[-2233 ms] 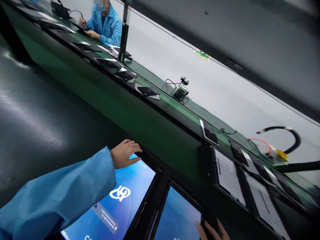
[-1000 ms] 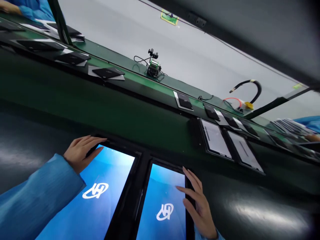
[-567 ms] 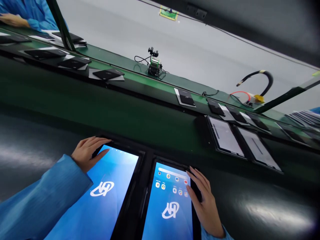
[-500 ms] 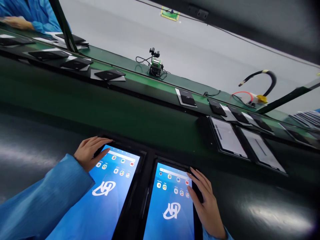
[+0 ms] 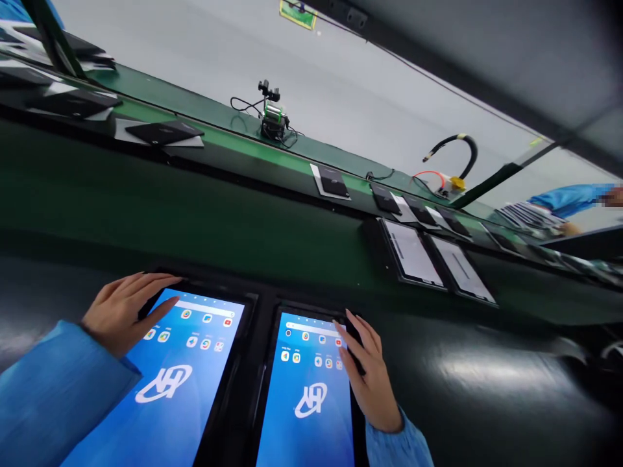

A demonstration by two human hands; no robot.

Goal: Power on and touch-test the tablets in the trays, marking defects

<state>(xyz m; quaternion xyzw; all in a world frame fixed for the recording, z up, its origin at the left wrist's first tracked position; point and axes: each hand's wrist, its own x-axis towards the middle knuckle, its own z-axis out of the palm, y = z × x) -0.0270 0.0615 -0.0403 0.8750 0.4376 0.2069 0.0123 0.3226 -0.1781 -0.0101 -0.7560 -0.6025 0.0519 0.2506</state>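
Two lit tablets lie side by side on the dark bench in front of me. The left tablet [image 5: 175,383] shows a blue home screen with app icons and a white logo. My left hand [image 5: 121,311] rests on its top left corner with the fingers stretched out. The right tablet [image 5: 306,395] shows the same screen. My right hand [image 5: 367,373] lies along its top right edge, fingers extended and touching the frame. Neither hand holds anything.
A green conveyor belt [image 5: 233,146] runs behind the bench with several dark tablets on white sheets. Two tablets with pale screens [image 5: 413,253] lie at the right. A small camera device [image 5: 272,117] and a black hose [image 5: 457,152] stand further back. Another person's blue sleeve [image 5: 564,198] shows at far right.
Both screens went from plain blue with a logo to home screens with icons, the right tablet first. My hands stay on the tablets' corners. The view has shifted to the right.
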